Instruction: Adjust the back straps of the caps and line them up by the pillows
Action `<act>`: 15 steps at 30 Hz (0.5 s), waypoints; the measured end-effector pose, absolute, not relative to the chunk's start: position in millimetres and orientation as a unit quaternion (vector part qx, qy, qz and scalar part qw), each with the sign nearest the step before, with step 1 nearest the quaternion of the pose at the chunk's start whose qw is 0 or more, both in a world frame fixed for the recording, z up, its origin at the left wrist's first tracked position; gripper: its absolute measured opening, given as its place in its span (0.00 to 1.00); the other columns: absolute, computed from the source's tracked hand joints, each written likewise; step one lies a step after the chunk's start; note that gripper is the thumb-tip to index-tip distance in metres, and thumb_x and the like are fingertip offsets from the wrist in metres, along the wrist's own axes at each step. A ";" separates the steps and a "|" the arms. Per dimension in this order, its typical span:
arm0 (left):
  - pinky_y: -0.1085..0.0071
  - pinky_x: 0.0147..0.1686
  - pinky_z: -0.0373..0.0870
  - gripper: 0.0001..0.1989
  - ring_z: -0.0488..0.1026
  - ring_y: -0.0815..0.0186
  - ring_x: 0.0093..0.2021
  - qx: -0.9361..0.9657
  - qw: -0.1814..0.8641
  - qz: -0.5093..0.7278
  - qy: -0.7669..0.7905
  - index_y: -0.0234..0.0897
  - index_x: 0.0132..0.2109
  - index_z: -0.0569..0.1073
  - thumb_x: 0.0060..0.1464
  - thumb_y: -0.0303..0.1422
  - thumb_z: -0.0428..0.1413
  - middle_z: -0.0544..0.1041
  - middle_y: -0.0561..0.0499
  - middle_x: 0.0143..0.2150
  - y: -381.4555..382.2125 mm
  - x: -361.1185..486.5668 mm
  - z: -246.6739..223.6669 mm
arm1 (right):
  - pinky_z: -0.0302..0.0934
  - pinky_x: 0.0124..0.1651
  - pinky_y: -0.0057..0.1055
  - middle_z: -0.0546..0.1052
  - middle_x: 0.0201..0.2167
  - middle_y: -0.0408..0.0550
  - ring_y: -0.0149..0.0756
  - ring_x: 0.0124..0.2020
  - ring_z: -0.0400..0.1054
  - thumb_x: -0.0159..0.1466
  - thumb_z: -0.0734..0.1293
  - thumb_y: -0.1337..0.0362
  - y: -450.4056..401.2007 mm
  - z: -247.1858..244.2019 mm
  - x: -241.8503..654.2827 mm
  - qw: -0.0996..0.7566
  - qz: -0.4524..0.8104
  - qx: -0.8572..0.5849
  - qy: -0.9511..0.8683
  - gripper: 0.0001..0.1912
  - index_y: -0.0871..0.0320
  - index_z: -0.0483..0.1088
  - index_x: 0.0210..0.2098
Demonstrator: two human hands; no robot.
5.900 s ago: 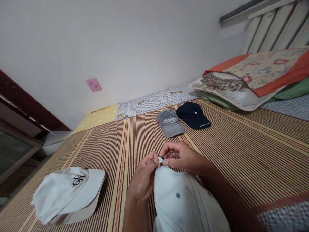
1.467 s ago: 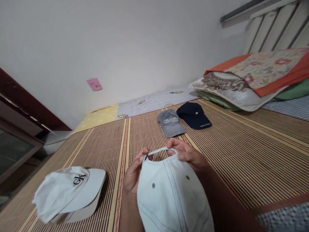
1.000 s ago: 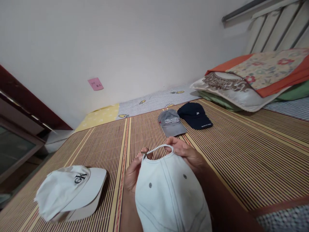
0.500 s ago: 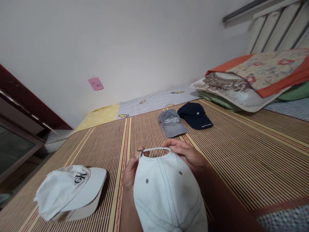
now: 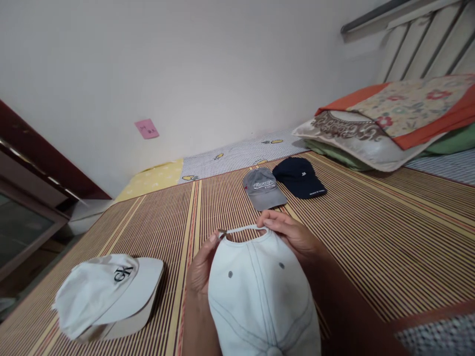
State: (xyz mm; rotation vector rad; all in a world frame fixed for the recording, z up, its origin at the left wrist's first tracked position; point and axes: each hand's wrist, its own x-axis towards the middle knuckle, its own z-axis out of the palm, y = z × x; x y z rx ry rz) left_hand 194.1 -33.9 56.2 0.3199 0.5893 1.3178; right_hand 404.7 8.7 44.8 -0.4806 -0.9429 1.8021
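A pale, nearly white cap is held up near the bottom centre, its back opening and strap facing away. My left hand grips its left edge beside the metal buckle. My right hand pinches the right end of the strap, thumb and fingers on the rim. Beyond them, a grey cap with white lettering lies against a navy cap. To the left rests a white cap with a black logo, which has another brim showing under its own.
A striped bamboo mat covers the bed. Pillows and an orange floral cloth are piled at the right, by a headboard. A pink note is on the wall.
The held cap has shifted slightly right. My right hand has moved a little up and right along with the strap, and the buckle shows more clearly beside my left fingers.
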 end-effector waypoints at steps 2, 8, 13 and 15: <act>0.68 0.50 0.77 0.02 0.81 0.64 0.37 0.144 0.734 0.601 0.282 0.32 0.38 0.81 0.56 0.25 0.63 0.84 0.48 0.35 -34.7 195.9 57.9 | 0.53 0.27 0.21 0.71 0.24 0.41 0.25 0.24 0.61 0.59 0.77 0.57 8.4 45.6 405.9 0.500 0.745 -0.203 -0.392 0.12 0.59 0.77 0.33; 0.68 0.46 0.78 0.03 0.81 0.63 0.36 0.154 0.718 0.608 0.303 0.34 0.36 0.80 0.52 0.25 0.65 0.83 0.49 0.35 -35.7 200.7 63.1 | 0.55 0.29 0.23 0.72 0.26 0.41 0.26 0.26 0.63 0.59 0.77 0.52 8.6 47.7 405.3 0.497 0.732 -0.213 -0.416 0.16 0.59 0.77 0.36; 0.72 0.39 0.76 0.11 0.77 0.67 0.33 0.186 0.704 0.599 0.334 0.34 0.39 0.79 0.47 0.29 0.70 0.80 0.52 0.33 -36.5 206.7 63.1 | 0.57 0.31 0.25 0.74 0.29 0.41 0.28 0.28 0.65 0.62 0.75 0.53 5.6 55.6 407.7 0.458 0.684 -0.271 -0.499 0.15 0.58 0.76 0.40; 0.75 0.35 0.73 0.13 0.75 0.69 0.31 0.213 0.704 0.587 0.338 0.34 0.37 0.79 0.45 0.30 0.72 0.78 0.53 0.31 -37.8 213.0 63.1 | 0.61 0.38 0.28 0.76 0.34 0.44 0.31 0.34 0.69 0.63 0.74 0.54 4.5 59.7 410.6 0.442 0.655 -0.284 -0.544 0.15 0.58 0.76 0.42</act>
